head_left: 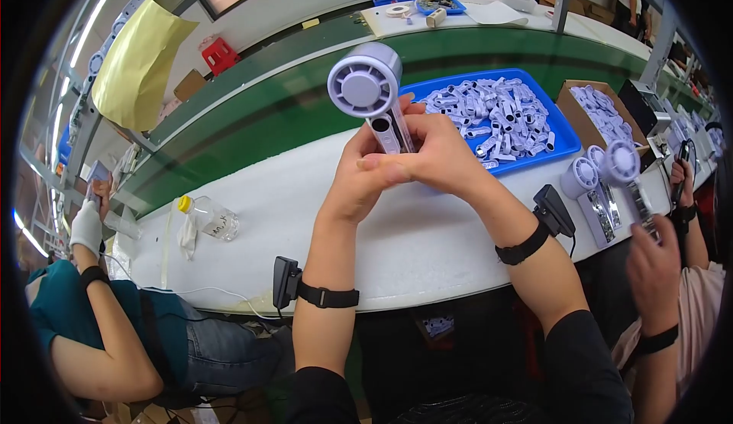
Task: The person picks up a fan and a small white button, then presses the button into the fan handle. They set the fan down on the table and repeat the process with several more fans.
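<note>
A lavender handheld fan is held up over the white worktop, its round slotted head at the top and its handle running down between my hands. My left hand wraps the handle from the left, thumb across the front. From the right, my right hand closes round the same handle, its fingers behind it and its thumb meeting the left one. The handle's front has a dark oval near the head; its lower end is hidden by my hands. Behind my right hand lies a blue tray heaped with small lavender-and-white parts.
A clear bottle with a yellow cap lies at left on the white worktop. Right of the tray are a cardboard box of lavender parts and more fans. Co-workers sit at both sides. A green belt runs behind.
</note>
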A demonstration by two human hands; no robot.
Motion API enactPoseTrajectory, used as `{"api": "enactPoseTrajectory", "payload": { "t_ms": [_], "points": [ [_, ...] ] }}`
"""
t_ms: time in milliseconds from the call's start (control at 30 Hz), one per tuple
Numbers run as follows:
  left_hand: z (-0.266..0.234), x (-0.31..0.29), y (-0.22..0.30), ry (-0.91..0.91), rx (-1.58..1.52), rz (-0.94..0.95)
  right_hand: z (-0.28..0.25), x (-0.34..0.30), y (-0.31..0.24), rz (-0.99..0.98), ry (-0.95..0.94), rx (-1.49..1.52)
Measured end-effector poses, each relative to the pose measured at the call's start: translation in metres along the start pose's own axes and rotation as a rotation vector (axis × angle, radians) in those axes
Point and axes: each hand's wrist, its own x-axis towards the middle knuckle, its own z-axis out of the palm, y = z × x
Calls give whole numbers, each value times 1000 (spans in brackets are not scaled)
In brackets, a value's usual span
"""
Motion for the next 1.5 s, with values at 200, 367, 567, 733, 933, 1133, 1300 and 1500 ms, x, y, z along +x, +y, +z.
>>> {"api": "enactPoseTrajectory", "payload": {
  "t_ms": [200, 367, 567, 733, 933, 1133, 1300, 1500],
  "points": [
    [-15, -6, 15, -35, 10, -104, -1, -1, -4, 28, -109, -7],
    [-27, -6, 15, -19, 210, 62, 3, -3, -8, 34, -229, -98],
    [-32, -7, 20, -33, 268, 169, 8, -8, -22, 51, -255, -125],
    [-25, -11, 19, -58, 347, 204, 11, -8, -4, -210, -254, -199],
    [-26, -5, 12, -173, 295, 487, 16, -14, -13, -376, -248, -26],
    [-18, -6, 10, -208, 179, 518, 16, -23, -24, -497, -187, -107],
    [-10, -8, 12, -163, 47, 477, 11, -23, -26, -498, -229, -154],
    [-9, -9, 14, -227, 95, 509, 17, -25, -25, -506, -136, -173]
  ]
}}
